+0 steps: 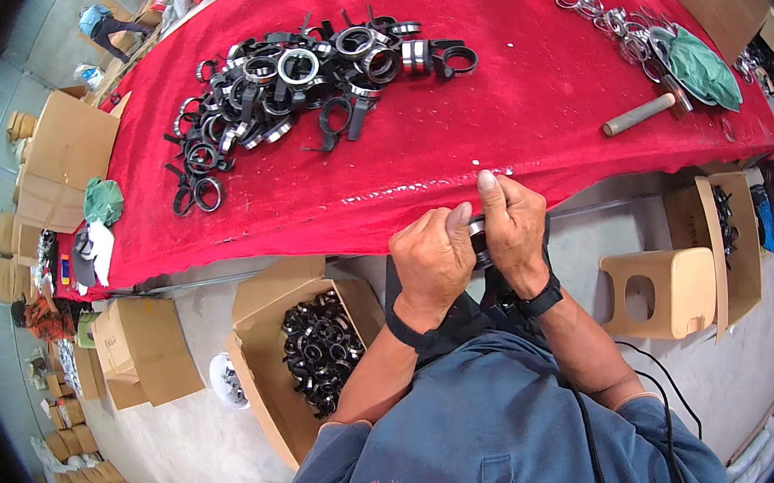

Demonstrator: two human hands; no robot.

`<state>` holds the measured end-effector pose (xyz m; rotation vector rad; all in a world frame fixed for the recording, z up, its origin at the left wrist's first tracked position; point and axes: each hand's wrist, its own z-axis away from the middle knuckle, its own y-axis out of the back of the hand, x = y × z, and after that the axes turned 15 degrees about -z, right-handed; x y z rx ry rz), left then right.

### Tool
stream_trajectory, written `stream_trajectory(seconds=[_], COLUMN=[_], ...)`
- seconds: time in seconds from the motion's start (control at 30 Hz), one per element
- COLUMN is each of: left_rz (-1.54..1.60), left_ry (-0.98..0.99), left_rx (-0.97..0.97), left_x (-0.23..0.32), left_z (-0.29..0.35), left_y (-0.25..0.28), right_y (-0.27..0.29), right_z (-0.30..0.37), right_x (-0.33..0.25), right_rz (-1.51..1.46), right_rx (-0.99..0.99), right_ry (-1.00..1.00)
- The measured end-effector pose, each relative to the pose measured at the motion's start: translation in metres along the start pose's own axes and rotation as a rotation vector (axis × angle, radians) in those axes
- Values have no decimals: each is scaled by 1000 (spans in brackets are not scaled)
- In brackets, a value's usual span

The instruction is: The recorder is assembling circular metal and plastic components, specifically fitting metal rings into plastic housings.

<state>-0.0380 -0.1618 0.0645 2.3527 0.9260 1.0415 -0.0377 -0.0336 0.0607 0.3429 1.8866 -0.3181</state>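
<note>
My left hand (433, 257) and my right hand (515, 228) are closed on a small black-and-silver ring (479, 243), just off the near edge of the red-covered table (542, 103). Both thumbs point up and away from me along its two sides. Most of the ring is hidden behind my fingers, so its full shape does not show. Beyond my hands, toward the left, lies a heap of black clamp-like rings with silver bands (277, 93). Thin loose silver rings (614, 21) are scattered at the far right.
A hammer (638, 114) lies at the table's right, beside a green bag (701, 69). Below the table, an open carton (265, 386) of black parts stands left, and a tan stool (684, 286) right. Another person (105, 26) bends over at the far left.
</note>
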Motion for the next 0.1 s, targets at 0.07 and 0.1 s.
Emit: stream_trajectory(seconds=[0.07,0.1], left_rz=[-29,-32], left_ry=[-16,-38], left_rx=[42,66], left_x=[-1,-5], left_z=[2,1], left_y=[1,-2], right_y=[-2,-2], right_z=[2,1], right_x=[1,4], right_rz=[-82,-141], right_rx=[-6,10], right_ry=[-38,-83])
